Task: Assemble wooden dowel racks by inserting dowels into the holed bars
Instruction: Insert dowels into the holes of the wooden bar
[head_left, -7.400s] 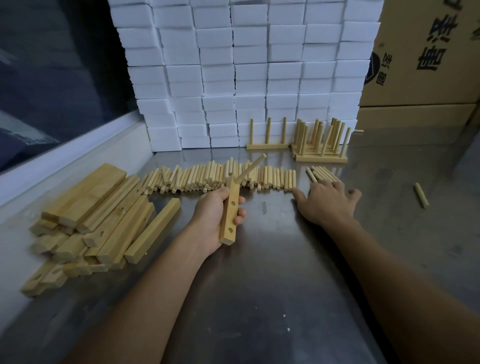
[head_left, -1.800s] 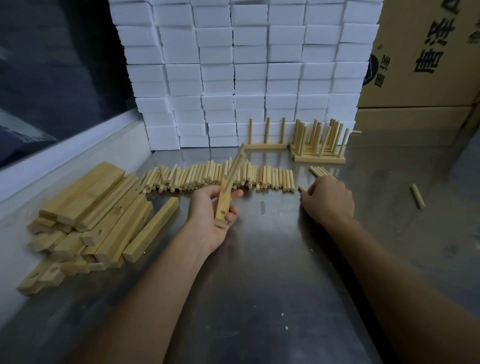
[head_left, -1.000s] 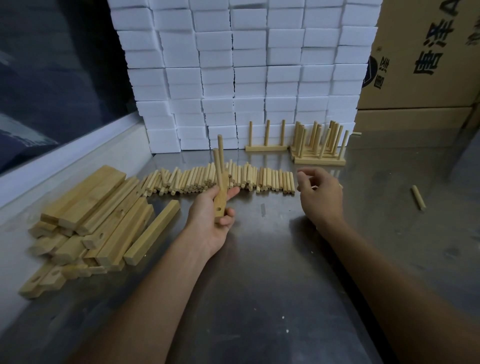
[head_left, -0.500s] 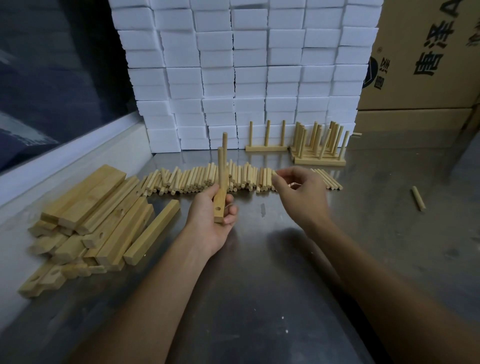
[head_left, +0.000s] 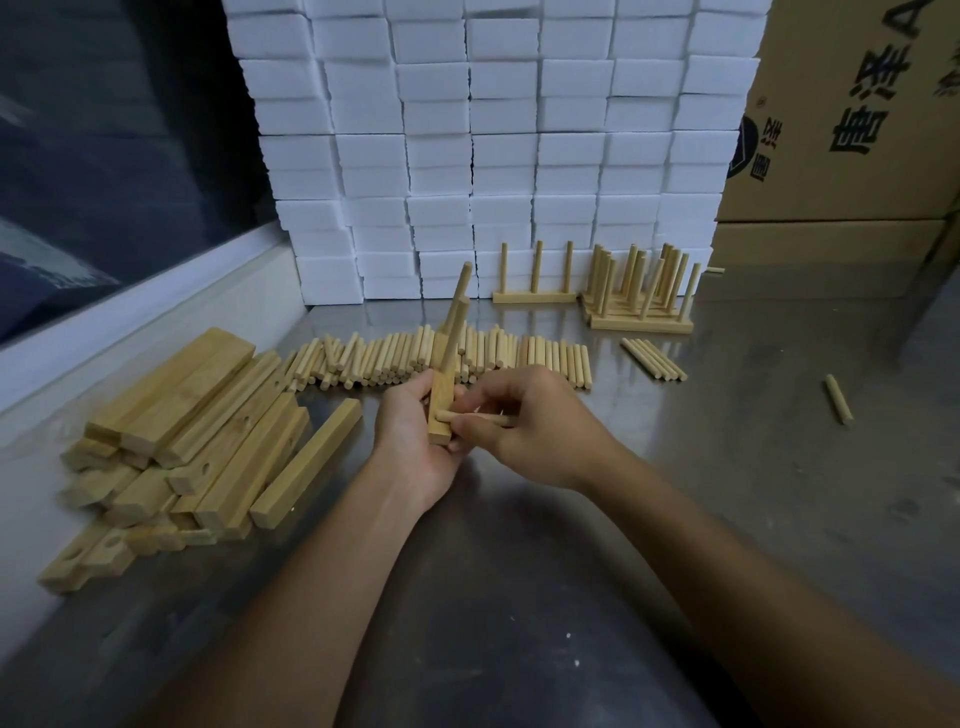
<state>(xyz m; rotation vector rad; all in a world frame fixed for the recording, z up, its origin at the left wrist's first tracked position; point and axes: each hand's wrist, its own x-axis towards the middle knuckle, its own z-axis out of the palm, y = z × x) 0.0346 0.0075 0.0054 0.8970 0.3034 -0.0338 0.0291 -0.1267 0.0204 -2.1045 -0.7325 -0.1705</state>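
My left hand (head_left: 415, 441) grips a wooden holed bar (head_left: 442, 400) held roughly upright above the metal table (head_left: 571, 597). One dowel (head_left: 457, 317) sticks out of the bar near its upper end. My right hand (head_left: 530, 426) pinches a second dowel (head_left: 470, 417) lying level, its tip touching the bar near the lower end. Behind the hands runs a row of loose dowels (head_left: 395, 356). A pile of holed bars (head_left: 197, 436) lies at the left.
Finished racks stand at the back: a single one (head_left: 535, 296) and a stacked group (head_left: 641, 312). A small bundle of dowels (head_left: 653, 358) and one stray dowel (head_left: 838, 399) lie to the right. White foam blocks (head_left: 493, 145) and cardboard boxes (head_left: 852, 130) wall the rear.
My right hand picked a dowel from the row and brought it left to the bar's lower end. My left hand turned the bar more upright and kept hold of it.
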